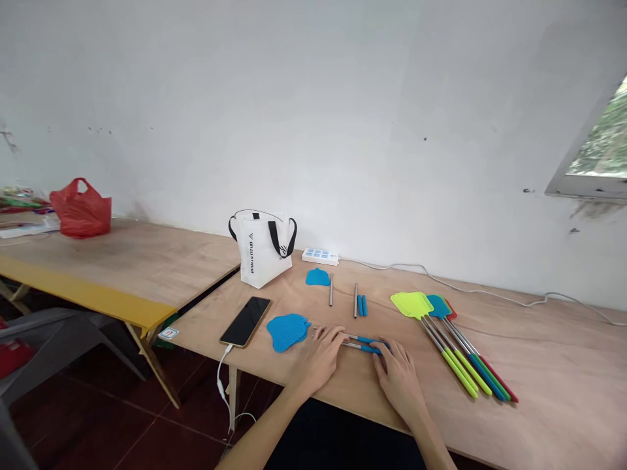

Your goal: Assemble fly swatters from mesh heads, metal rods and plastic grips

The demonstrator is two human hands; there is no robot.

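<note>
Working on the big wooden table [539, 391], near edge, pressing left hand [318, 356] and right hand [399, 378] flat with fingers apart on the blue-handled rods [361, 344], right of the blue swatter head [288, 331], holding them steady.

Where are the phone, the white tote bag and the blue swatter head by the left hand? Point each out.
phone [245, 321]: head view, middle of the dark screen.
white tote bag [262, 261]: head view, front panel.
blue swatter head [288, 331]: head view, centre of the mesh.
</note>
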